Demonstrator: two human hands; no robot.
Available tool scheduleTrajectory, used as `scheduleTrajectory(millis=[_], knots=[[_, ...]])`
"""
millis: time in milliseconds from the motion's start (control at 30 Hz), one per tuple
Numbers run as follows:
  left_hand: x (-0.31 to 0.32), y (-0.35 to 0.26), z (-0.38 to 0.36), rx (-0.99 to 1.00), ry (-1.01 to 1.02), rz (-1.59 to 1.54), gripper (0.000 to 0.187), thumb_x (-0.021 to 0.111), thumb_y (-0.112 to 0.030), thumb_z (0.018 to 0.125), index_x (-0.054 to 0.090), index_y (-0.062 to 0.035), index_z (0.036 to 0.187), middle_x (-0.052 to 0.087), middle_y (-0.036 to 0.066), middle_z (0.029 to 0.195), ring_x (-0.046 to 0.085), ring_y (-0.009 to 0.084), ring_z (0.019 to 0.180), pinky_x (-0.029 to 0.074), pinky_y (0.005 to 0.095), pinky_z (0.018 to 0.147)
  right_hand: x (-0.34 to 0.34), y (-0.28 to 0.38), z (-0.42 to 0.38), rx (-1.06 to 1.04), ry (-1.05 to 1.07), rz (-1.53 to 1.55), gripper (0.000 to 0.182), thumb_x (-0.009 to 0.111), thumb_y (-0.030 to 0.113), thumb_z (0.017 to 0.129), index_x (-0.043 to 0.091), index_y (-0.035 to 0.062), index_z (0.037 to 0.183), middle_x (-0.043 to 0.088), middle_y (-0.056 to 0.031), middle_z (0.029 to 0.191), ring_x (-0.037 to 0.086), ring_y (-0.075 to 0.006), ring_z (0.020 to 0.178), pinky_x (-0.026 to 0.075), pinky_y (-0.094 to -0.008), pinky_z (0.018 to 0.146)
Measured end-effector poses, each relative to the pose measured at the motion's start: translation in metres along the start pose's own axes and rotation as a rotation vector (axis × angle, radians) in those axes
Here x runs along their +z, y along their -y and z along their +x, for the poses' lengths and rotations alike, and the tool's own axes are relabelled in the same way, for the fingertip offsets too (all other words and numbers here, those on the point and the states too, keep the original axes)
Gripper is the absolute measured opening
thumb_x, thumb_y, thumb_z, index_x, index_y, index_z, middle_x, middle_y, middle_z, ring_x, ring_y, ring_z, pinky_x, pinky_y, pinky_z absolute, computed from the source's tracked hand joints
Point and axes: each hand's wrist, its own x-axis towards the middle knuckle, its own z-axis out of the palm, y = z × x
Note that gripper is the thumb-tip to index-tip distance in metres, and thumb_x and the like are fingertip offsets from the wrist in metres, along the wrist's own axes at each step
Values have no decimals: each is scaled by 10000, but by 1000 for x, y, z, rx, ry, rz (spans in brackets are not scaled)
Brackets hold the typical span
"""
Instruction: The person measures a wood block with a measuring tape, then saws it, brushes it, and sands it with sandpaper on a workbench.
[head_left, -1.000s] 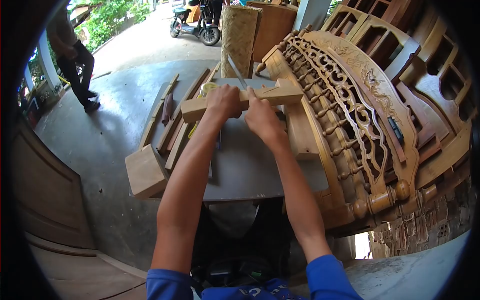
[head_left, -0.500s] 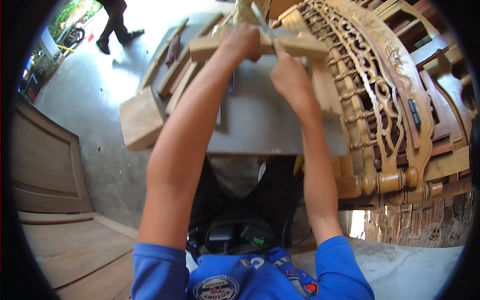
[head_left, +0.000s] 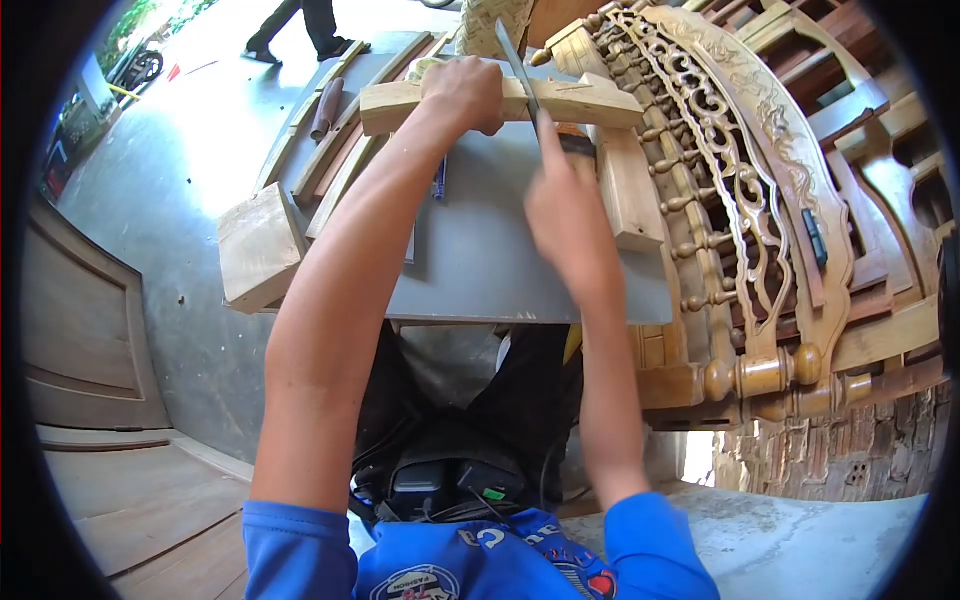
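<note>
A light wooden beam (head_left: 585, 103) lies crosswise over the far part of the grey table (head_left: 480, 250). My left hand (head_left: 464, 95) is closed around the beam left of its middle. My right hand (head_left: 562, 205) is closed on a long narrow metal blade (head_left: 517, 72), its index finger stretched along it; the handle is hidden in the palm. The blade crosses the beam just right of my left hand and points away and up to the left. Another wood block (head_left: 628, 190) lies under the beam's right end.
Wooden strips (head_left: 300, 130) and a thick block (head_left: 262, 245) line the table's left side. A carved wooden panel (head_left: 740, 170) stands at the right. Wooden doors (head_left: 85, 320) are at the left. A person's legs (head_left: 318, 22) show beyond the table.
My right hand has come nearer to me, drawing the blade back across the beam. My left hand stays on the beam. The other person's legs have moved right in view.
</note>
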Motion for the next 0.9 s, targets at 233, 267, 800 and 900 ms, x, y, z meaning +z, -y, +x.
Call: scheduleTrajectory(millis=[233, 267, 800, 900], knots=[[13, 3, 3, 125, -47, -33, 337, 748, -221, 543, 642, -64, 822, 636, 139, 850, 619, 285, 816, 504, 381, 705, -18, -2, -25, 38, 67, -60, 541, 392, -1, 759, 321, 3, 1296, 555, -334, 826, 566, -444, 756, 447, -501, 686], [14, 1, 7, 112, -22, -47, 339, 745, -220, 549, 647, -66, 835, 638, 142, 863, 620, 287, 825, 503, 379, 715, 1, -6, 11, -50, -34, -93, 533, 392, -2, 754, 334, -14, 1284, 554, -337, 830, 568, -442, 768, 455, -496, 676], [6, 10, 2, 30, -1, -68, 327, 727, -210, 556, 668, -72, 846, 641, 127, 915, 622, 258, 859, 494, 344, 752, 28, -13, 79, -167, -42, 13, 587, 377, -19, 752, 286, 69, 1325, 558, -316, 779, 559, -441, 757, 444, -488, 688], [3, 9, -1, 28, 3, -28, 357, 745, -225, 550, 661, -50, 849, 639, 143, 887, 624, 274, 841, 496, 356, 741, 15, 10, 37, -50, -51, -1, 616, 392, -33, 737, 263, 51, 1333, 553, -326, 785, 554, -448, 786, 445, -490, 699]])
